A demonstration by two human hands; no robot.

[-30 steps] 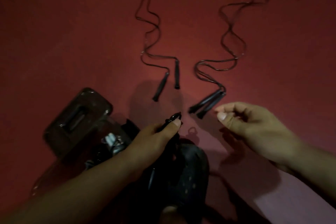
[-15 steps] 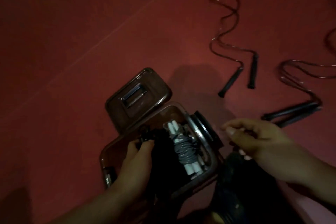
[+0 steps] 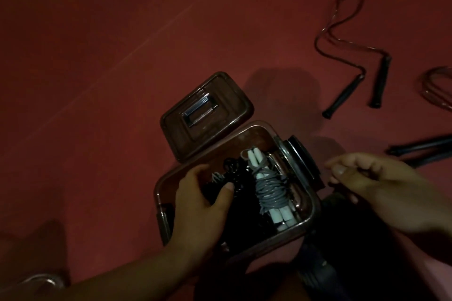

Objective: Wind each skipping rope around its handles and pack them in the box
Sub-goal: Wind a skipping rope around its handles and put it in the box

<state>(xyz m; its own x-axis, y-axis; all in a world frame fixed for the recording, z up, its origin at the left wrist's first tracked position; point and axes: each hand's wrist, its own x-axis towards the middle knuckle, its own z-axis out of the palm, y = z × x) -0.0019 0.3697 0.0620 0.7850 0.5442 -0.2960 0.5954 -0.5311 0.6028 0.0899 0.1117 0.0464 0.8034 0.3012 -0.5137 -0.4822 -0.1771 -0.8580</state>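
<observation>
Box (image 3: pixel 309 212) sits open on the red floor (image 3: pixel 97 80), its brown lid (image 3: pixel 208 115) lying flat just beyond the far edge, touching or nearly touching the rim. Inside, toward the right wall, lies a wound rope (image 3: pixel 267 189): grey cord wrapped tightly round a pair of white handles. Left of it is a black bundle (image 3: pixel 234 178), dark and hard to make out in the dim light.

The left hand (image 3: pixel 203 205) reaches into the box, fingers curled over the black bundle with the thumb pressed on its top, holding it. The right hand (image 3: pixel 374 178) hovers just beside the right side of the box, thumb and fingers loosely bent toward each other; they hold nothing that can be seen.

Farther off on the floor, at the upper right, an unwound rope (image 3: pixel 337 27) snakes away from its two black handles (image 3: pixel 378 80), which lie apart from each other. Another pair of dark handles (image 3: pixel 425 146) lies at the right edge, just beyond the right hand, and a loop of cord (image 3: pixel 433 90) shows above them.
</observation>
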